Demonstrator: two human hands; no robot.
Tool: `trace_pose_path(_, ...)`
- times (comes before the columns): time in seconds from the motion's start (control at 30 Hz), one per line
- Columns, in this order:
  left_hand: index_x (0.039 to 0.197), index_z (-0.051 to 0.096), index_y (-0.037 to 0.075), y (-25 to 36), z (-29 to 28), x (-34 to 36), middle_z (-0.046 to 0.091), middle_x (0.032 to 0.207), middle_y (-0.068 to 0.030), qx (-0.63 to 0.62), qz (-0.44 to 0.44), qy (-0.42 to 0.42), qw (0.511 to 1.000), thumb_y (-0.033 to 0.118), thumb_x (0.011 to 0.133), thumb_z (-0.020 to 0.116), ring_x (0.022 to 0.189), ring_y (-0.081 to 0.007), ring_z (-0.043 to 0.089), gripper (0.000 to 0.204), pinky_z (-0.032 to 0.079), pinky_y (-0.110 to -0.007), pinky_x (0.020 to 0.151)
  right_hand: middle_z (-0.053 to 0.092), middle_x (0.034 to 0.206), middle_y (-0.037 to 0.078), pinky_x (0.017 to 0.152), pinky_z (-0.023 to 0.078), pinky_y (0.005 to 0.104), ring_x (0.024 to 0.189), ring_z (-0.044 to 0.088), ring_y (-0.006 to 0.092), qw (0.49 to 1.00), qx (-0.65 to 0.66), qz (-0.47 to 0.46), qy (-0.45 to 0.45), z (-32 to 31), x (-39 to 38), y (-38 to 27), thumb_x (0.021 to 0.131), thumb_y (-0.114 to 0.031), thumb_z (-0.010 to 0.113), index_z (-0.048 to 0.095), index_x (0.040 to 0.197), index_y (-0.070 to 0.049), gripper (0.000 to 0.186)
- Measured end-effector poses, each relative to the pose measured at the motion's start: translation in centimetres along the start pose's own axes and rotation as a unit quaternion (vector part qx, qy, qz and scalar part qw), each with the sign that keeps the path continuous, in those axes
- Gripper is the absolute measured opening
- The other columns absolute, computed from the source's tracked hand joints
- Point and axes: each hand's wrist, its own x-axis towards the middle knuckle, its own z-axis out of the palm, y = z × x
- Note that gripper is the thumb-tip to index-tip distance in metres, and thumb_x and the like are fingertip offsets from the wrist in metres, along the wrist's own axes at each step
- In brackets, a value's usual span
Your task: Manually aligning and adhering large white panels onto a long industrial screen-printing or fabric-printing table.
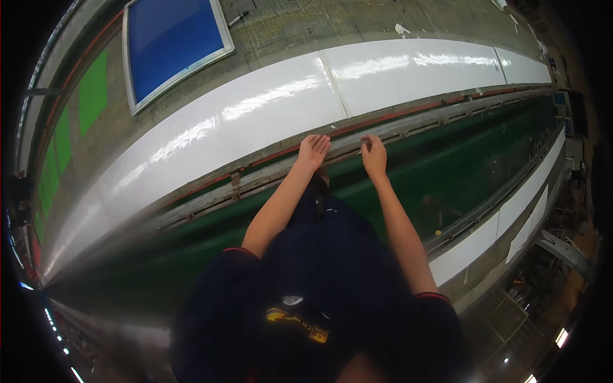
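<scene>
My left hand (313, 150) is turned palm up with its fingers stretched out and nothing visible on it. It is just in front of a long metal rail (415, 124) with a red strip along it. A little to its right, my right hand (374, 153) has curled fingers and thumb close together; whether anything small is between them I cannot make out. Beneath and around both forearms lies a long dark green belt (466, 166). Beyond the rail runs a glossy white strip (421, 76) in panels, with seams across it.
A blue panel in a pale frame (174, 51) lies on the grey worktop (306, 25) at the upper left, beside green rectangles (92, 92). Another white strip (476, 236) runs along the belt's near side at right, with a metal bracket (562, 249) beyond it.
</scene>
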Motion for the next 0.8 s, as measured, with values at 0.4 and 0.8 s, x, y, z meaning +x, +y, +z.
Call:
trace_pose_path(0.4, 0.117, 0.051, -0.008, -3.0, 10.2, 7.8, 0.066, 0.110, -0.0165, -0.149, 0.045, 0.359, 0.920, 0.004, 0.096, 0.057, 0.099, -0.0281, 0.073, 0.025, 0.064, -0.036, 0.079, 0.061, 0.091, 0.011, 0.074, 0.052, 0.0402, 0.075, 0.063, 0.0256, 0.954, -0.092, -0.153, -0.240, 5.6, 27.3, -5.6, 0.092, -0.013, 0.064, 0.069, 0.114, -0.009, 0.023)
trace_pose_path(0.8, 0.115, 0.056, 0.000, -4.6, 10.9, 9.9, 0.063, 0.107, -0.0075, -0.183, 0.037, 0.397, 0.899, 0.014, 0.094, 0.065, 0.096, -0.0197, 0.066, 0.027, 0.057, -0.035, 0.084, 0.060, 0.118, 0.013, 0.096, 0.055, 0.0469, 0.116, 0.061, 0.0356, 0.912, -0.178, -0.233, -0.286, 13.5, 39.3, -9.4, 0.091, -0.022, 0.073, 0.065, 0.116, -0.010, 0.029)
